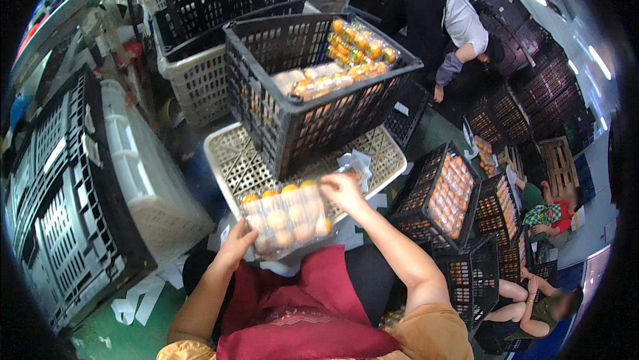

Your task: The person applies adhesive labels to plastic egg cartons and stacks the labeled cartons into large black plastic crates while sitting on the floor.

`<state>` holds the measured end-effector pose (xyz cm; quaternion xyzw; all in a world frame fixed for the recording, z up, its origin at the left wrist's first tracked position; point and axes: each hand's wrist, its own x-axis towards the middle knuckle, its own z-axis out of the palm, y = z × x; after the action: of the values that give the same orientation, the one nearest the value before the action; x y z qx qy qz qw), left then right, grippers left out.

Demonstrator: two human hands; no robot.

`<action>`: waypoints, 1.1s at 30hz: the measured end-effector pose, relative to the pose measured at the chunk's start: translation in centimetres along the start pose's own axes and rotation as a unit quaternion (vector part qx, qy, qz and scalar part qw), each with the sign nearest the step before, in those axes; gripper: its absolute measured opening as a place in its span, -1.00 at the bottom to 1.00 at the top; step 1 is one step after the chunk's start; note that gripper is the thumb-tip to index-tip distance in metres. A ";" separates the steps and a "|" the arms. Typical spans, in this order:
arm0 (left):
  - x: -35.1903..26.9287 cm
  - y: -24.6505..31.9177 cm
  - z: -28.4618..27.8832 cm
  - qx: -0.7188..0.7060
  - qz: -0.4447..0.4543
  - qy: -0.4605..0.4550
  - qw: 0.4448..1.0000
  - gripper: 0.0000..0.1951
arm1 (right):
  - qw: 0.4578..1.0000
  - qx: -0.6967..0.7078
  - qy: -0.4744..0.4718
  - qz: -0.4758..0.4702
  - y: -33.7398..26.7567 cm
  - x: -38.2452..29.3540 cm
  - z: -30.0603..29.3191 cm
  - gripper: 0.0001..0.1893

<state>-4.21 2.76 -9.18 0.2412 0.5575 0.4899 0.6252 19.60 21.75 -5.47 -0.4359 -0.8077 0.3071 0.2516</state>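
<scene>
Between my hands, above my lap, is a clear plastic clamshell pack of small orange citrus fruits, tilted and slightly blurred. My left hand grips its left edge, thumb along the side. My right hand has its fingertips at the upper right corner. Just beyond, a black plastic crate stands on an upturned cream perforated crate. Inside the black crate lie more clear packs of orange fruits. Crumpled clear plastic with paper lies on the cream crate, right of the black one.
Black crates stand at my left beside a large white plastic container. More crates of packed fruit line my right. A person bends over at the back right; two others sit at right. Paper strips litter the green floor.
</scene>
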 end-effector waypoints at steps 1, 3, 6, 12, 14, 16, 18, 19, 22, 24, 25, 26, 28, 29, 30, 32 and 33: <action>0.6 -0.4 -0.6 0.013 -0.032 0.026 0.999 -0.37 | 0.996 0.061 0.048 -0.043 -3.2 1.6 -2.4 -0.81; 0.1 -0.1 -1.0 0.072 0.078 0.085 0.991 -0.35 | 0.980 0.079 0.150 -0.101 -7.8 6.1 -7.7 -0.86; 0.2 2.4 -0.6 0.015 0.159 0.101 0.982 -0.37 | 0.974 -0.049 0.172 -0.137 -8.0 15.4 -14.7 -0.83; 2.0 3.1 -0.2 -0.029 0.178 0.102 0.978 -0.50 | 0.918 -0.368 -0.144 -0.043 -4.1 28.2 -17.0 -0.45; 2.3 2.6 -0.3 -0.029 0.160 0.088 0.983 -0.53 | 0.945 -0.313 -0.054 -0.077 -1.4 32.4 -17.0 -0.46; 2.4 3.2 0.2 -0.049 0.137 0.077 0.986 -0.61 | 0.959 -0.276 0.020 -0.063 -0.2 34.9 -17.8 -0.52; 2.5 3.4 0.0 -0.061 0.117 0.047 0.990 -0.64 | 0.931 -0.364 0.017 0.020 0.3 36.5 -18.3 -0.53; 2.6 3.4 0.0 -0.067 0.108 0.032 0.991 -0.66 | 0.911 -0.406 -0.004 0.071 0.3 37.1 -18.6 -0.52; 2.9 3.8 -0.4 -0.062 0.101 0.047 0.992 -0.71 | 0.864 -0.497 0.008 0.084 2.5 38.4 -18.3 -0.50; 3.1 4.5 -0.3 -0.067 0.106 0.043 0.991 -0.73 | 0.829 -0.547 -0.005 0.116 2.1 38.4 -17.1 -0.44; 3.4 4.5 -0.3 -0.068 0.101 0.047 0.991 -0.73 | 0.828 -0.548 -0.033 0.113 1.1 38.5 -16.1 -0.44; 3.6 4.4 -0.3 -0.069 0.096 0.050 0.992 -0.73 | 0.827 -0.548 -0.061 0.112 0.1 38.5 -15.0 -0.43; 4.0 4.1 -0.1 -0.071 0.084 0.041 0.993 -0.74 | 0.847 -0.521 -0.078 0.073 1.5 38.6 -14.9 -0.45; 4.3 3.6 0.0 -0.072 0.076 0.035 0.994 -0.74 | 0.848 -0.521 -0.062 0.070 2.2 38.3 -15.0 -0.46; 4.5 3.5 0.2 -0.074 0.074 0.031 0.994 -0.74 | 0.849 -0.522 -0.043 0.062 1.8 38.2 -15.1 -0.46; 4.3 2.9 0.3 -0.074 0.065 0.009 0.995 -0.75 | 0.850 -0.525 0.001 0.034 1.1 37.2 -15.5 -0.51; 4.1 2.9 0.3 -0.072 0.063 0.002 0.995 -0.75 | 0.858 -0.513 0.017 0.025 0.0 36.7 -15.8 -0.52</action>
<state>-5.32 7.60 -8.52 0.2296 0.5055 0.5677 0.6078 12.17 57.62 10.38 -0.5288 -0.8350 -0.1521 -0.0015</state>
